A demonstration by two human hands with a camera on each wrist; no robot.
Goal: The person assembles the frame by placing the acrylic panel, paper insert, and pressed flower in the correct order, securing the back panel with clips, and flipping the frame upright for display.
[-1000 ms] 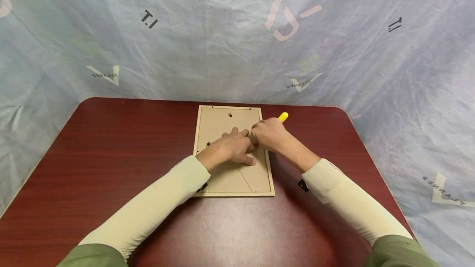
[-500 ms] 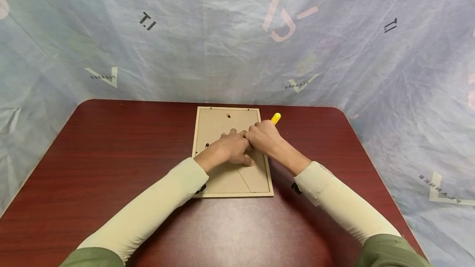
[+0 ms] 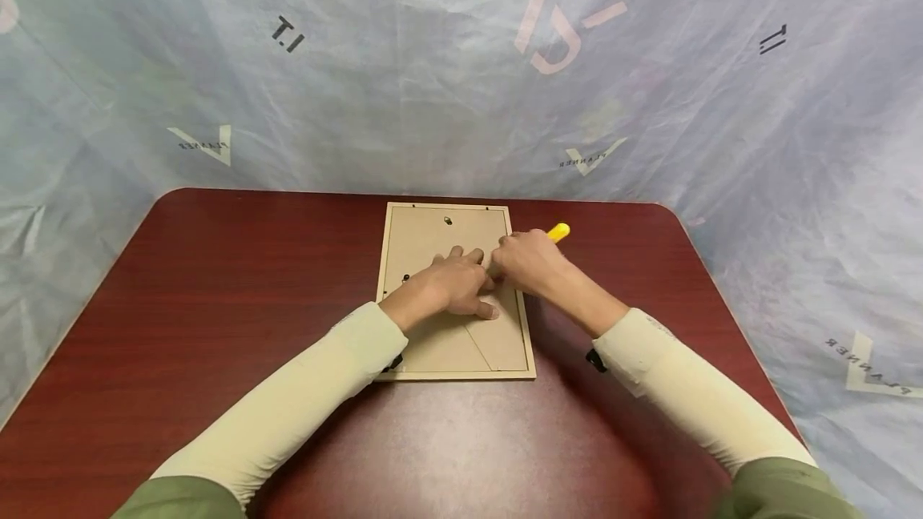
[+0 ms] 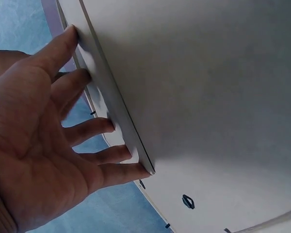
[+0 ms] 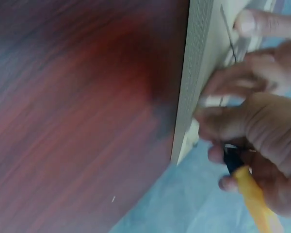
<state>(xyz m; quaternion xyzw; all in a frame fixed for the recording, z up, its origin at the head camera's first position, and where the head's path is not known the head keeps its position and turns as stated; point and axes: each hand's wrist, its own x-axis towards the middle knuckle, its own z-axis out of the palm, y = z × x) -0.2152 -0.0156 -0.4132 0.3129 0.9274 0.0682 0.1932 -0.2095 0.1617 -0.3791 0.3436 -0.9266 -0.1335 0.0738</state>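
Note:
A picture frame [image 3: 457, 371] lies face down on the table, its pale backing board [image 3: 425, 231] showing. My left hand [image 3: 450, 285] rests on the board with fingers spread; in the left wrist view its fingertips [image 4: 109, 125] touch along the stand flap [image 4: 117, 97]. Beside it, at the frame's right edge, my right hand [image 3: 530, 263] grips a yellow-handled screwdriver [image 3: 558, 232]. In the right wrist view the screwdriver [image 5: 252, 196] shows a black collar; its tip is hidden by the fingers. Right thumb and fingertips sit close to the frame's rim [image 5: 190, 92].
Small dark tabs sit along the frame's edge, and a hanging ring [image 3: 448, 221] is fixed near its top. The dark red table [image 3: 238, 279] spreads around it. A printed grey-blue sheet [image 3: 404, 70] hangs behind and at both sides.
My right hand shifted left towards the left hand, then back right, and the screwdriver's handle now leans further right. The left hand stays in place on the board.

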